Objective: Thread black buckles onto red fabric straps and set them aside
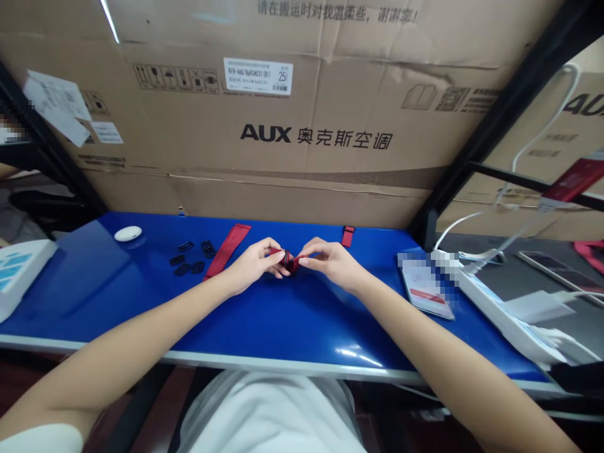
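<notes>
Over the middle of the blue table, my left hand (258, 263) pinches a black plastic buckle (286, 257) with red webbing in it. The fingertips of my right hand (329, 261) are closed on the red webbing strap (296, 263) at the buckle's right side. How the strap runs through the buckle is partly hidden by my fingers. Left of my left hand lies a flat red strap (236, 238), and beside it are several loose black buckles (183, 260). Farther back on the right, a short red strap with a black buckle (348, 236) rests on the table.
A large cardboard box (311, 82) stands upright behind the blue table (302, 327). A phone (427, 286) and a white power strip (495, 314) with cables lie on the right. At left are a white oval object (128, 233) and a white box-shaped item (23, 277).
</notes>
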{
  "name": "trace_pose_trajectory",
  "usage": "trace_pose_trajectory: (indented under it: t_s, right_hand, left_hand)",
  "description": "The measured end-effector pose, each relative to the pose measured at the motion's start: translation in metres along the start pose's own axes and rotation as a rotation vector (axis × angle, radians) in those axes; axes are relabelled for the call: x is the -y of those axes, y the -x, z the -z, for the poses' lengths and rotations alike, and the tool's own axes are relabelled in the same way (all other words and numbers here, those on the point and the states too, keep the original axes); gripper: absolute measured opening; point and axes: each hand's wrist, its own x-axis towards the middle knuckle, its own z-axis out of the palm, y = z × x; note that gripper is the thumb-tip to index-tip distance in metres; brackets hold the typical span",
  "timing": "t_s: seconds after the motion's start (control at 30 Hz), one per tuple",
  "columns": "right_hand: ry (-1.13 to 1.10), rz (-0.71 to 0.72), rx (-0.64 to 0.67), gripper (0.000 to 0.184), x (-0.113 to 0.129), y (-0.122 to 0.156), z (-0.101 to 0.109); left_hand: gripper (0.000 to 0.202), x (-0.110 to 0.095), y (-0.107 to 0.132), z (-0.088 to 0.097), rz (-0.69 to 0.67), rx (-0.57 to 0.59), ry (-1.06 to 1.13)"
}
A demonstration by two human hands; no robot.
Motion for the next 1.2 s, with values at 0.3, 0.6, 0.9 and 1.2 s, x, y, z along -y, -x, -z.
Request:
trace_pose_trajectory:
  t_s: [0.3,0.6,0.9,1.2]
  right_hand:
    - [-0.198,-0.041,-0.137,0.033,-0.006,-0.004,-0.013]
    - [-0.127,-0.034,-0.029,0.026,-0.003,-0.001,-0.014]
    - [-0.233,-0.032,-0.105,0.028,0.002,-0.002,-0.013]
    - [-0.241,-0.017,-0.04,0.03,0.004,0.001,-0.012]
  left_hand:
    - [0.042,0.001,0.001,-0.004,-0.016,-0.055,0.023]
    - [0.04,0.002,0.003,-0.006,-0.017,-0.053,-0.01]
    - [0.048,-0.002,0.005,-0.002,-0.128,0.048,-0.089]
    - [0.041,-0.004,0.009,-0.005,-0.225,0.017,-0.244]
